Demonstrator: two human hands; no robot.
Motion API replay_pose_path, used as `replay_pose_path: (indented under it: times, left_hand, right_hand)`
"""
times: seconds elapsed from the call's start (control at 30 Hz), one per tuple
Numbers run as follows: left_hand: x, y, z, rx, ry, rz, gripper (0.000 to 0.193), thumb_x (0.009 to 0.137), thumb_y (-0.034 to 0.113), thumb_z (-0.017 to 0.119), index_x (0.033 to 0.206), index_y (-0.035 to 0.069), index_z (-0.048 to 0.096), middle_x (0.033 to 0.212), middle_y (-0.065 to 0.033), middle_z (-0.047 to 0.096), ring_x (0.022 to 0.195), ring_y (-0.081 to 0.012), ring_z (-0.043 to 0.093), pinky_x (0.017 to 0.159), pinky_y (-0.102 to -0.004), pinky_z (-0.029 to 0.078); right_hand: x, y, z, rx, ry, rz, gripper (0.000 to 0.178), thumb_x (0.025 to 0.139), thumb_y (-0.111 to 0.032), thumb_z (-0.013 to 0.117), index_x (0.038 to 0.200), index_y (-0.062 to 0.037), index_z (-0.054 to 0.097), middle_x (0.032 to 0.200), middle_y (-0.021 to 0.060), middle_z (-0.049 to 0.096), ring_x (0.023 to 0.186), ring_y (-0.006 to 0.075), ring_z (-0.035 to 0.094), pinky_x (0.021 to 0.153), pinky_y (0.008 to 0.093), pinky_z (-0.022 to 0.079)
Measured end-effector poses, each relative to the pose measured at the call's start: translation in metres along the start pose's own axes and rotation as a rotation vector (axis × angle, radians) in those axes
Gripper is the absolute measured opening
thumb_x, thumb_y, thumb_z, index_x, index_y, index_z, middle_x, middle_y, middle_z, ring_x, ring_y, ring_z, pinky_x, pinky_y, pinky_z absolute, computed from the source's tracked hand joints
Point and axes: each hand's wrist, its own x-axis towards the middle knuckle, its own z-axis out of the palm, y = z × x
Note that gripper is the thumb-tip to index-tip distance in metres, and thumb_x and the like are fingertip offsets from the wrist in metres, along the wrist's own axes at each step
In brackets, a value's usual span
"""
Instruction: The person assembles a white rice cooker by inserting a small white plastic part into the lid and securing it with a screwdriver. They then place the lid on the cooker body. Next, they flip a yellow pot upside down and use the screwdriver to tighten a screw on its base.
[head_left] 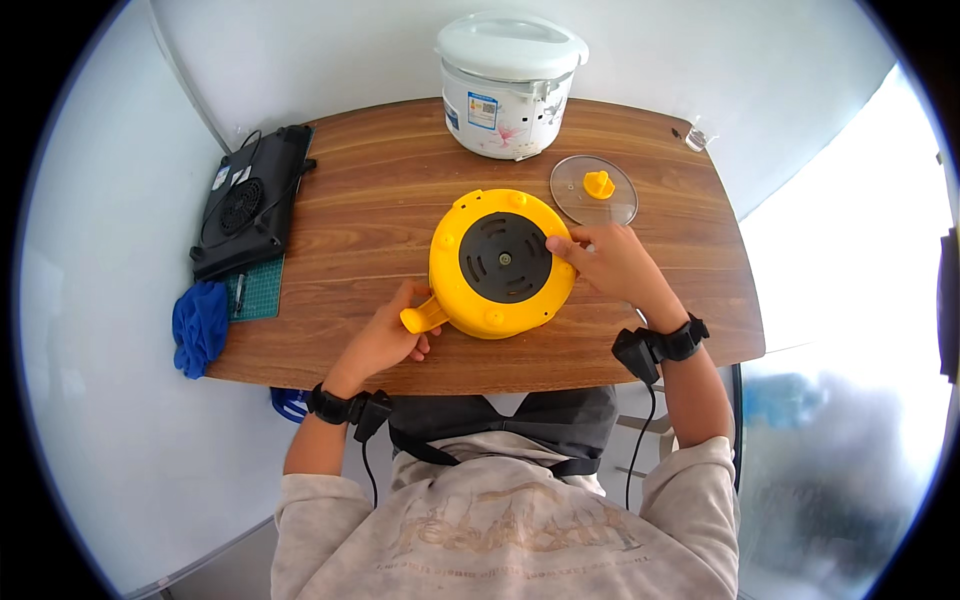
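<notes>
A round yellow electric pot (448, 285) is bottom up in front of me, its black vented base plate (480, 250) with a central screw facing me. At its lower left, a short yellow handle (425, 317) sticks out. My left hand (383, 335) is closed about that handle, thumb on the near side of the pot wall and fingers partly hidden underneath. On the opposite side, my right hand (618, 265) grips the pot's edge with its thumb over the yellow underside; its other fingers are mostly hidden. Beyond my right hand lies a glass lid (570, 200) with a yellow knob (598, 184).
A white rice cooker (510, 95) stands at the back of the wooden table (350, 200). At the left lie an upturned black cooktop (250, 205) with its cord, a green cutting mat (262, 290) and a blue cloth (200, 328). A small clear cup (700, 135) sits far right.
</notes>
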Motion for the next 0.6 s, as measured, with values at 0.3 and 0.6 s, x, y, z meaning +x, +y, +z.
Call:
replay_pose_path:
  times: [0.3,0.6]
  left_hand:
    - [-0.002,-0.019,0.000,0.110,-0.121,-0.019,0.037,0.104,0.013,0.052,0.139,0.010,0.041,0.102,-0.0089,0.071,0.073,-0.0116,0.065,0.069,-0.0255,0.056]
    - [-0.019,0.003,-0.018,0.345,-0.126,-0.001,0.044,0.104,0.018,0.053,0.146,0.009,0.045,0.110,-0.0113,0.070,0.087,-0.0167,0.067,0.081,-0.0293,0.055]
  right_hand:
    - [0.017,-0.002,0.004,0.010,-0.105,0.030,0.055,0.099,-0.050,0.062,0.090,0.0020,0.077,0.064,0.0160,0.067,0.056,0.0264,0.064,0.057,0.0371,0.050]
    - [0.021,-0.003,-0.015,-0.094,0.110,-0.205,0.045,0.097,-0.044,0.066,0.107,-0.0015,0.075,0.077,0.0143,0.070,0.067,0.0232,0.067,0.064,0.0360,0.052]
